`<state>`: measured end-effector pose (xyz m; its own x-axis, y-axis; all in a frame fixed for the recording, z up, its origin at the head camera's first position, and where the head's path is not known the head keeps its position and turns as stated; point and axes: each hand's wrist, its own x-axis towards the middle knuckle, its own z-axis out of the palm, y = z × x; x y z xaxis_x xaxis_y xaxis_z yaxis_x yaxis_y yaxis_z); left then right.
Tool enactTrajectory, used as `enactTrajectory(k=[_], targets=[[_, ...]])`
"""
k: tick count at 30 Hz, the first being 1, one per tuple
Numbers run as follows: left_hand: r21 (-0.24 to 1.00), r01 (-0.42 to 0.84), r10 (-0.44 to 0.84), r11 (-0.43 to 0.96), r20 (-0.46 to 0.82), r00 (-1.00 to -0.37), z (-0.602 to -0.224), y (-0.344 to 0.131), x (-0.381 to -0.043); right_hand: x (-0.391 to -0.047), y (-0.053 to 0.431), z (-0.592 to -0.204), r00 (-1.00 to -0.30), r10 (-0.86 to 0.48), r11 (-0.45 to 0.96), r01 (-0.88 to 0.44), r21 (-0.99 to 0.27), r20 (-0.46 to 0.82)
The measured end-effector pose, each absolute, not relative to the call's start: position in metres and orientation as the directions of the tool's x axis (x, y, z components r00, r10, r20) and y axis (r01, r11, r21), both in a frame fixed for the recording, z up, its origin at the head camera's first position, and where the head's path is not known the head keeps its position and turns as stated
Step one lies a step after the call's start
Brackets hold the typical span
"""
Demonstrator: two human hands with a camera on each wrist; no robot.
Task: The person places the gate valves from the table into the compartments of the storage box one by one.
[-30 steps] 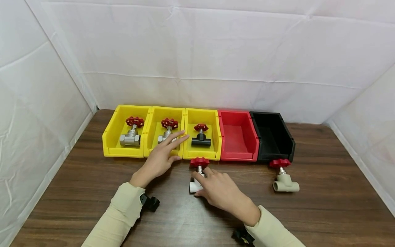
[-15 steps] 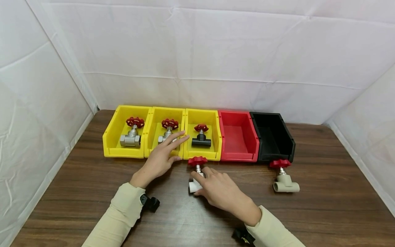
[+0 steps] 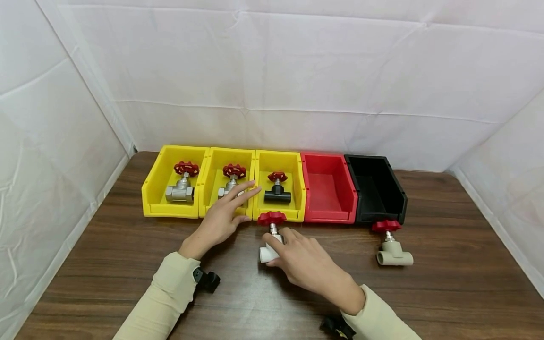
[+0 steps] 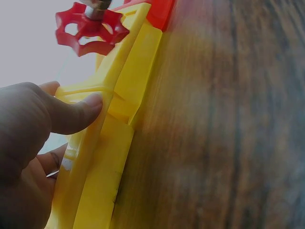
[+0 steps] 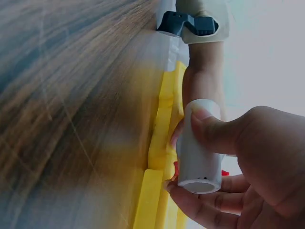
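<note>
Near yellow plastic bins' [image 3: 296, 215] front edges, with room rightward, a red-wheeled white plastic valve [image 3: 268, 254] is grasped in the right grip [image 3: 312, 264], slightly shifted since earlier. Bin edges are touched by the outstretched left grip [image 3: 222, 218].

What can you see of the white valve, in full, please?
The white valve has a red lobed handwheel, a metallic stem and a white, plastic-looking tee body with an open, hollow end. In the head view it leans slightly left, its handwheel by the front of the third yellow bin from the left. The right hand grips its body; whether it touches the table is unclear.
</note>
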<state>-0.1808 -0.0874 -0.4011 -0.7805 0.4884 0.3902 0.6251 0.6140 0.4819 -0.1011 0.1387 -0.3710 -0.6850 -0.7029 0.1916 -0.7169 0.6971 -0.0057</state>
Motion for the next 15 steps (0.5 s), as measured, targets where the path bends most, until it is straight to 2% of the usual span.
enactTrajectory(k=[15], targets=[[0.496,0.622,0.487,0.606,0.387,-0.783,-0.4011,-0.0873,-0.1811,-0.1035,0.1429,-0.3606,-0.684,-0.673,0.712,-0.702,-0.005,0.281]])
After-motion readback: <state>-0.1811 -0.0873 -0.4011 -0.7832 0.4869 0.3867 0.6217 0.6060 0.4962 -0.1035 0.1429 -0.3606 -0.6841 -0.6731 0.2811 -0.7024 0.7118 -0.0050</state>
